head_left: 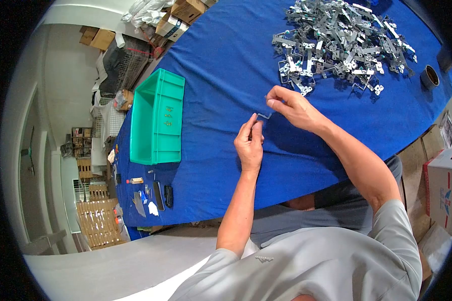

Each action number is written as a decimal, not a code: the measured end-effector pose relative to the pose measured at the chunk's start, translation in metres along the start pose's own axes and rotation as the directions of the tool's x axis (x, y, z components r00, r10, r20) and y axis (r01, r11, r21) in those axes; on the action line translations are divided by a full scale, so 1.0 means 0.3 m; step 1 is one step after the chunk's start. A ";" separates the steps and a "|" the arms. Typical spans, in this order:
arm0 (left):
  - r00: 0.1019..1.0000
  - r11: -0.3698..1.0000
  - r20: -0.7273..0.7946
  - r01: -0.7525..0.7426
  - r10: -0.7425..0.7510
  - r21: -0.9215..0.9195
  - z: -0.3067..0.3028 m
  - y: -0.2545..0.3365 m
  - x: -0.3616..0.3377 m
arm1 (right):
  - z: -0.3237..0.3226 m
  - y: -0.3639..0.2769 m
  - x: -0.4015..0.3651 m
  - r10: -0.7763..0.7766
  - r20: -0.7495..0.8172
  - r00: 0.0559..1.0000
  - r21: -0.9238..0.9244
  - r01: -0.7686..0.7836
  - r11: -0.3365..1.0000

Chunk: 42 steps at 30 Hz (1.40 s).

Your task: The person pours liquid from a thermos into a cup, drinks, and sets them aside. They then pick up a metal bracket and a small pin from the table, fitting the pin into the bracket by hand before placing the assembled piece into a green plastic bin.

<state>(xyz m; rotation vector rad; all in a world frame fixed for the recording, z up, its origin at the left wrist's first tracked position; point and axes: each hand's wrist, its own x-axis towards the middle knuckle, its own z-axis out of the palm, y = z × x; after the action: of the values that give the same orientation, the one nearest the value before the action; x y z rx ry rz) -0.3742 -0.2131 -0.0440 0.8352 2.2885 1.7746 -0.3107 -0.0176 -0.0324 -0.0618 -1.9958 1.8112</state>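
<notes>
A thin bent metal wire piece [264,116] spans the small gap between my two hands, above the blue cloth. My left hand [249,144] pinches its near end between thumb and fingertips. Just to the right and farther out, my right hand [297,109] is closed in a pinch at the other side of the piece; its fingertips partly hide what they grip. Beyond the right hand lies a large heap of metal brackets [336,42], many with bent wire loops and small plates.
A green plastic crate [174,120] stands on the blue cloth [213,75] to the left. Near it lie a phone [158,195], a small bottle [134,180] and other small items. A round tin [430,78] sits at the right edge. Cardboard boxes [443,188] are beside the table.
</notes>
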 end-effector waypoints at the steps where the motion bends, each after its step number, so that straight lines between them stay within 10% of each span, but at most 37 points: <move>1: 0.998 0.996 -0.012 0.062 -0.063 -0.060 0.001 0.005 0.000 | -0.004 0.005 0.005 0.094 0.035 0.995 0.100 -0.097 0.990; 8: 0.991 0.991 -0.084 0.092 -0.101 -0.097 0.009 0.012 0.004 | -0.001 -0.018 -0.009 0.168 0.283 0.944 -0.030 -0.166 0.986; 21: 0.995 0.990 -0.052 0.075 -0.081 -0.121 0.003 -0.001 0.002 | -0.005 -0.027 -0.011 0.174 0.250 0.952 -0.113 -0.150 0.982; 27: 0.997 0.997 -0.061 0.046 -0.050 -0.063 0.002 -0.013 0.001 | -0.004 0.020 -0.012 -0.059 0.161 0.985 -0.274 0.102 0.956; 36: 0.998 0.996 -0.033 -0.043 0.046 0.083 -0.002 -0.040 0.011 | 0.009 -0.008 -0.020 0.045 0.081 0.996 -0.149 -0.032 0.988; 42: 0.998 0.995 0.014 -0.057 0.056 0.079 0.006 0.020 0.001 | 0.019 0.050 -0.008 -0.276 0.027 0.961 -0.348 0.267 0.899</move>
<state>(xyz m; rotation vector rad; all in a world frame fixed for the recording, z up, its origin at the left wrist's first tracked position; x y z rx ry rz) -0.3717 -0.2103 -0.0390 0.9295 2.3653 1.7057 -0.3144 -0.0215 -0.0478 0.0849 -2.1646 1.2660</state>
